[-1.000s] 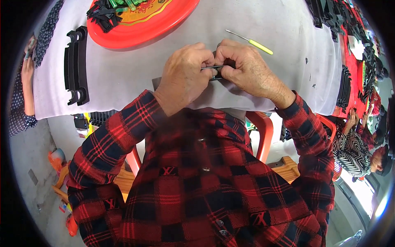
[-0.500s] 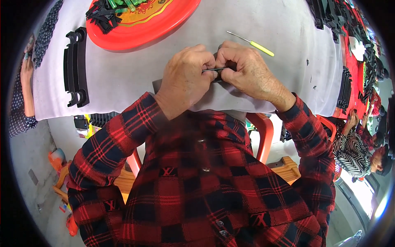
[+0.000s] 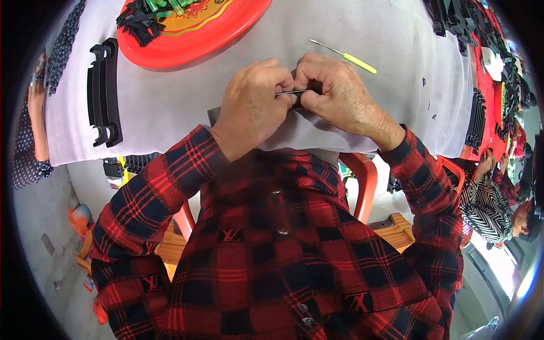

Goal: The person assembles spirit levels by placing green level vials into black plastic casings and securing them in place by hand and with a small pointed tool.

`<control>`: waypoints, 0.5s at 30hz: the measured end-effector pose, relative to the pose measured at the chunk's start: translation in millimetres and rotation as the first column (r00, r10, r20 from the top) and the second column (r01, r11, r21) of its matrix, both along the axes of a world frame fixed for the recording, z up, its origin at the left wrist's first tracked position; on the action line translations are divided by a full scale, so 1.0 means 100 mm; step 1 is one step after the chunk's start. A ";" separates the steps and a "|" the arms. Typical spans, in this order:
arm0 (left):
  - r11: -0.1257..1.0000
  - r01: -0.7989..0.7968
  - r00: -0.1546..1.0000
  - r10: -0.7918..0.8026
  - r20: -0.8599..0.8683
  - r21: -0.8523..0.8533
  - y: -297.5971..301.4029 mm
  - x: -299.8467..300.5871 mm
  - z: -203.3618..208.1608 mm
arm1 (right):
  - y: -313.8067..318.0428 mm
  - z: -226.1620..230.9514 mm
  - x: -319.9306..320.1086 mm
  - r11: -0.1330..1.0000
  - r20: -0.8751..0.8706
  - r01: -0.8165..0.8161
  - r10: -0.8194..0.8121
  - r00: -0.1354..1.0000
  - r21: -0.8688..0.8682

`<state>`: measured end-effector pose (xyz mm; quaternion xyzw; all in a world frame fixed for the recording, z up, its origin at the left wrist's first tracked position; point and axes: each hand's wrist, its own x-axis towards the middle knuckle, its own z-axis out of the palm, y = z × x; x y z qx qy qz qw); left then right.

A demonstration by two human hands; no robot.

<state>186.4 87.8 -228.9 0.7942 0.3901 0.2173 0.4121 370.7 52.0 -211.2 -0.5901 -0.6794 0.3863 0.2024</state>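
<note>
Close together over the near edge of the table, my left hand (image 3: 256,96) and my right hand (image 3: 335,90) both pinch a dark plastic part (image 3: 297,102). Most of that part lies hidden behind my fingers and palms; one grey-black end (image 3: 213,116) shows beside my left wrist. A thin dark strip (image 3: 293,92) runs between the fingertips of the two hands. Beyond my right hand lies a small pick tool (image 3: 358,62) with a yellow-green handle and a thin metal shaft, touched by neither hand.
A red tray (image 3: 170,59) at the far left holds black pieces (image 3: 140,24) and green tubes (image 3: 175,7). A long black notched part (image 3: 104,93) lies at the left. Black parts (image 3: 477,119) are stacked at the right. Another person's arm (image 3: 38,113) rests at the left edge.
Both hands have shifted very slightly away from me, still pinching the same part. The thin strip between the fingertips has moved with them. The pick tool stays where it was.
</note>
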 end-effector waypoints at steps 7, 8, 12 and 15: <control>0.998 0.017 0.999 -0.020 0.036 0.055 0.01 0.00 0.00 | 0.01 0.02 -0.03 1.000 0.057 -0.018 0.017 0.998 0.024; 0.998 0.024 0.999 -0.025 0.034 0.050 0.01 0.00 -0.01 | 0.00 0.01 -0.03 1.000 0.058 -0.015 0.014 0.998 0.027; 1.000 0.010 1.000 -0.010 0.028 -0.028 0.00 0.00 -0.02 | 0.01 -0.01 -0.02 0.998 0.090 -0.030 0.025 0.996 0.056; 0.998 0.025 0.999 -0.023 0.036 -0.050 -0.01 -0.01 -0.01 | -0.02 -0.04 0.02 0.996 0.061 -0.049 0.045 0.997 0.081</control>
